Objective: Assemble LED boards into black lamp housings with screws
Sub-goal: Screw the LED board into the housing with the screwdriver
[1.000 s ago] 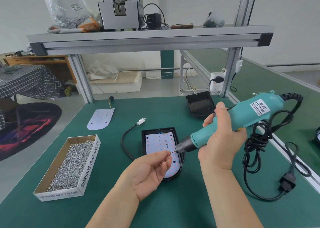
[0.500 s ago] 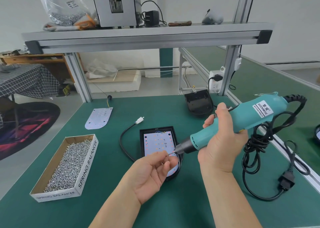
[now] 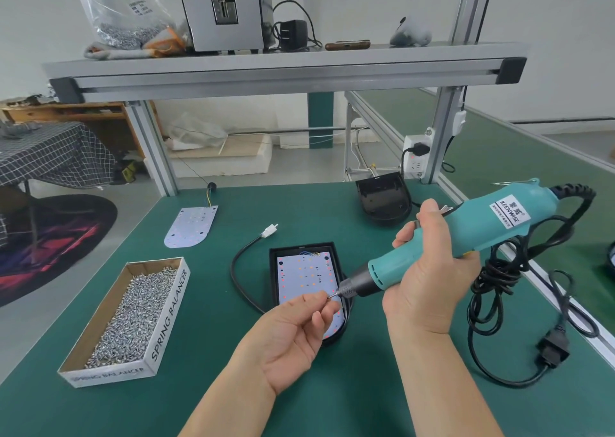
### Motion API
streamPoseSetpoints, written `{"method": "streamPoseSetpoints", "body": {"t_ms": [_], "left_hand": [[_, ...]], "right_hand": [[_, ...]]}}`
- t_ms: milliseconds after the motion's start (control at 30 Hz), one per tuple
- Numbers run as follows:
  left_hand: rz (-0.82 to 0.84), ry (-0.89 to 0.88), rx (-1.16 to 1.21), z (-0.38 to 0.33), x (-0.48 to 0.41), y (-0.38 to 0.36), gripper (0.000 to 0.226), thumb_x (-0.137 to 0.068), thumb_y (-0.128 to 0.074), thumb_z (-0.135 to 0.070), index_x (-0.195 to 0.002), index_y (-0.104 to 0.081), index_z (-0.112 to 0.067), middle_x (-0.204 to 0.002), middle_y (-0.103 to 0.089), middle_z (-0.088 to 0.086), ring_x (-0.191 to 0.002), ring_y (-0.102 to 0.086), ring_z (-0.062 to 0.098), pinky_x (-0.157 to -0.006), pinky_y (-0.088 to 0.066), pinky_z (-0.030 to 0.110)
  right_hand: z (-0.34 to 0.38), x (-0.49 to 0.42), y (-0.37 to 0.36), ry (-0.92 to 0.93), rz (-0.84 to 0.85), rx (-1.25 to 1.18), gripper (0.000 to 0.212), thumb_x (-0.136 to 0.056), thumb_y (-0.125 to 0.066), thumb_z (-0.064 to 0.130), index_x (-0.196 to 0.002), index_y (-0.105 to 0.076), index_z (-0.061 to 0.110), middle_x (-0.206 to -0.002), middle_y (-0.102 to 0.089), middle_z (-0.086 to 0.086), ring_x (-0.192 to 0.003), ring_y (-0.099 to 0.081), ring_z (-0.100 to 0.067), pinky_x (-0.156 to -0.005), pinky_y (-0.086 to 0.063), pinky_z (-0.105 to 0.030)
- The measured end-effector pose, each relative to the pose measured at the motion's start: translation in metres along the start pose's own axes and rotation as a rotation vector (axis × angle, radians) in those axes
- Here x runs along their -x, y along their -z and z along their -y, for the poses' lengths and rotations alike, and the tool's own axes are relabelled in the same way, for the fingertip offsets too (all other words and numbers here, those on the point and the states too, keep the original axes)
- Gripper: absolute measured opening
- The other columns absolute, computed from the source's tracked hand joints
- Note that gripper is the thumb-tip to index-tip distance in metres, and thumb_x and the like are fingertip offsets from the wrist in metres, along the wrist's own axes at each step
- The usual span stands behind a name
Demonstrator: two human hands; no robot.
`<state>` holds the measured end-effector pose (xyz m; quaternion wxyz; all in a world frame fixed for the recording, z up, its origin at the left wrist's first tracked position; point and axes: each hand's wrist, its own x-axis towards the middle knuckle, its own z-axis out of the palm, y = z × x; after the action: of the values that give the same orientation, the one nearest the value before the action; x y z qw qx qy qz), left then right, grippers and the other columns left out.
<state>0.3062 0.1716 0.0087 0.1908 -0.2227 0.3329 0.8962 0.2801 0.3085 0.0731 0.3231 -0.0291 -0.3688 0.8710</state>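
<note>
A black lamp housing [image 3: 273, 270] lies on the green mat in the middle, with a white LED board [image 3: 304, 277] seated inside it. My right hand [image 3: 429, 287] grips a teal electric screwdriver [image 3: 466, 237], tilted down to the left above the housing. My left hand [image 3: 293, 333] pinches a small screw [image 3: 329, 296] against the driver's bit tip. A second LED board [image 3: 191, 227] lies loose at the back left. A second, empty black housing [image 3: 382, 200] sits at the back right.
A cardboard box [image 3: 159, 320] full of screws stands at the left. The driver's black cord [image 3: 499, 287] lies coiled at the right with its plug [image 3: 550, 348]. The housing's cable [image 3: 239, 260] loops left, ending in a white connector [image 3: 269, 230]. An aluminium shelf [image 3: 283, 67] spans overhead.
Both hands have stayed almost in place, holding the screw at the bit tip. The view has shifted slightly; nothing on the mat has moved.
</note>
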Motion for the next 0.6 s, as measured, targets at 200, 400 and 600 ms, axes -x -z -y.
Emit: {"method": "streamPoseSetpoints", "body": {"t_ms": [200, 400, 600], "left_hand": [[0.028, 0.012, 0.066, 0.0007, 0.0005, -0.0007, 0.011, -0.061, -0.071, 0.008, -0.07, -0.074, 0.013, -0.082, -0.07, 0.023, -0.058, -0.07, 0.021, -0.045, -0.055, 0.019], [0.044, 0.013, 0.082, 0.0028, -0.0004, 0.0002, 0.02, -0.065, -0.067, 0.011, -0.083, -0.07, 0.016, -0.086, -0.07, 0.025, -0.061, -0.072, 0.023, -0.048, -0.057, 0.02], [0.039, 0.005, 0.093, 0.0044, -0.0014, -0.0002, 0.027, -0.068, -0.064, 0.011, -0.095, -0.065, 0.014, -0.085, -0.07, 0.026, -0.061, -0.071, 0.023, -0.047, -0.057, 0.02]], "right_hand": [[0.0, -0.0028, 0.0043, 0.001, -0.066, 0.011, 0.027, -0.092, -0.07, 0.015, -0.071, -0.056, 0.025, -0.055, -0.059, 0.014, -0.049, -0.052, -0.008, -0.052, -0.046, -0.02], [0.003, -0.0045, 0.004, 0.027, -0.101, 0.02, 0.026, -0.091, -0.07, 0.016, -0.076, -0.049, 0.021, -0.055, -0.058, 0.012, -0.049, -0.051, -0.009, -0.051, -0.045, -0.021], [0.0029, -0.0044, 0.0041, 0.036, -0.086, 0.025, 0.028, -0.091, -0.07, 0.015, -0.069, -0.056, 0.027, -0.055, -0.057, 0.012, -0.049, -0.052, -0.01, -0.051, -0.046, -0.022]]}}
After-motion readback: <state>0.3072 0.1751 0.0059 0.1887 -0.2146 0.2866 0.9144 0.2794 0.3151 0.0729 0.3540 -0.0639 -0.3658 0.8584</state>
